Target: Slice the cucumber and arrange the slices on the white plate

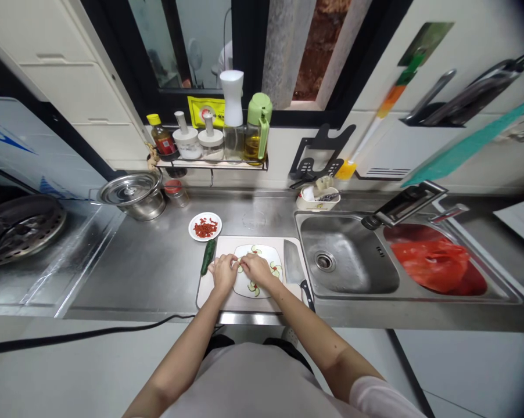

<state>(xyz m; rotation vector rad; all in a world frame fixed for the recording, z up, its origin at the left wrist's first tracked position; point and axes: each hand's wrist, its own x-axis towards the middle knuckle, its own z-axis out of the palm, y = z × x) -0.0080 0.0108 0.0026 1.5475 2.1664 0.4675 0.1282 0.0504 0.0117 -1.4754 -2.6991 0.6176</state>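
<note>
A square white plate (245,288) lies on a pale cutting board (218,299). Fanned cucumber slices (254,288) with small red pieces decorate its sides. My left hand (224,273) is closed at the plate's left edge, fingertips drawn together; whatever they hold is hidden. Just beside it, my right hand (257,269) pinches downward, with a bit of pale green cucumber showing at its fingertips. A length of dark green cucumber (208,257) rests along the board's left edge. On the board's right side lies a kitchen knife (293,262) with a black handle.
Behind the board stands a small white dish (193,228) of red, goji-like pieces. A lidded steel pot (145,204) and a red-capped jar (177,194) are farther left. To the right is a double sink (351,255) with a red plastic bag (436,264). A seasoning rack (227,165) hangs above.
</note>
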